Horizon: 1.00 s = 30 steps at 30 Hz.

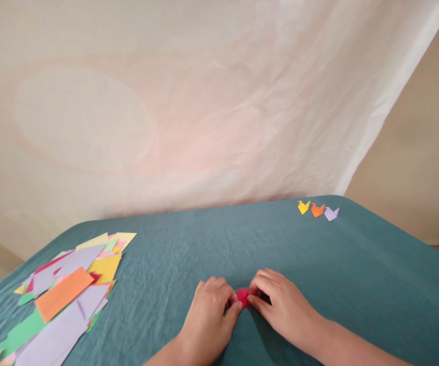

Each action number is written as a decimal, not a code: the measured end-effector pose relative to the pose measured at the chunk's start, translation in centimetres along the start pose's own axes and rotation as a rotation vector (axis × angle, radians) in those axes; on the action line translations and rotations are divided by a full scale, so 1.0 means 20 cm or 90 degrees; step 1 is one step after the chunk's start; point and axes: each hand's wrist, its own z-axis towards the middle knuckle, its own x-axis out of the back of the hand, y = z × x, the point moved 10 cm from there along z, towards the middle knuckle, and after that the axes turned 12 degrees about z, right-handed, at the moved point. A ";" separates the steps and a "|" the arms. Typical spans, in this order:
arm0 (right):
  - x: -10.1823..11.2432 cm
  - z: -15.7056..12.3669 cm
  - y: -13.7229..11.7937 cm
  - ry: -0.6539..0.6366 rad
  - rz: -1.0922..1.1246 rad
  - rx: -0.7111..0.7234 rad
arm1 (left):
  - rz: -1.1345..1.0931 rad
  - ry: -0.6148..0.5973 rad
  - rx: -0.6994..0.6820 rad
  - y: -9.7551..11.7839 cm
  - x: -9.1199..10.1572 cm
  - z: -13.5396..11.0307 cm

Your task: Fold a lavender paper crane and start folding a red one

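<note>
A small folded piece of red paper (pixel 243 297) is held low over the green cloth, near the front middle of the table. My left hand (pixel 212 315) pinches its left side between thumb and fingers. On the right side, the thumb and fingertips of my right hand (pixel 276 302) grip the same paper. The fingertips cover its edges, so its full folded shape is hidden. Three folded paper birds lie in a row at the far right: a yellow bird (pixel 304 207), an orange bird (pixel 317 210) and a lilac bird (pixel 332 214).
A loose, overlapping heap of coloured paper sheets covers the left of the table, with an orange sheet (pixel 64 294) and a lilac sheet (pixel 54 335) on top. The green tablecloth (pixel 189 239) has light wrinkles. Behind the table hangs a pale cloth (pixel 212 112).
</note>
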 end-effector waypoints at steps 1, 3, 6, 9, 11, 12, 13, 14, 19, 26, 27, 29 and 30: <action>0.01 -0.01 -0.01 -0.006 -0.010 0.005 | 0.000 0.003 0.002 0.00 0.00 0.00; 0.01 -0.02 -0.06 -0.038 -0.056 0.042 | 0.002 0.011 0.003 0.00 0.00 -0.01; -0.04 -0.07 -0.13 -0.104 -0.202 0.122 | 0.012 0.016 -0.002 0.00 0.00 0.00; -0.12 -0.12 -0.14 -0.161 -0.316 0.172 | 0.020 0.013 -0.001 0.00 0.00 0.00; -0.16 -0.13 -0.12 -0.169 -0.370 0.184 | 0.025 0.013 0.000 0.00 -0.01 0.00; -0.18 -0.14 -0.11 -0.168 -0.385 0.187 | 0.027 0.013 0.001 0.00 -0.01 0.01; -0.19 -0.14 -0.11 -0.166 -0.395 0.191 | 0.029 0.013 0.002 0.00 -0.01 0.00; -0.19 -0.14 -0.11 -0.166 -0.402 0.194 | 0.030 0.011 0.003 0.00 -0.01 0.00; -0.21 -0.16 -0.12 -0.199 -0.439 0.200 | 0.033 0.001 0.005 0.00 -0.02 0.00; -0.21 -0.16 -0.13 -0.202 -0.448 0.202 | 0.044 0.003 0.007 0.00 -0.02 0.00; -0.20 -0.16 -0.13 -0.195 -0.447 0.202 | 0.042 0.003 0.008 0.00 -0.02 0.00; -0.19 -0.16 -0.13 -0.184 -0.445 0.198 | 0.028 0.004 0.012 0.00 -0.02 0.00; -0.18 -0.16 -0.13 -0.181 -0.445 0.195 | 0.018 0.004 0.012 0.00 -0.01 0.00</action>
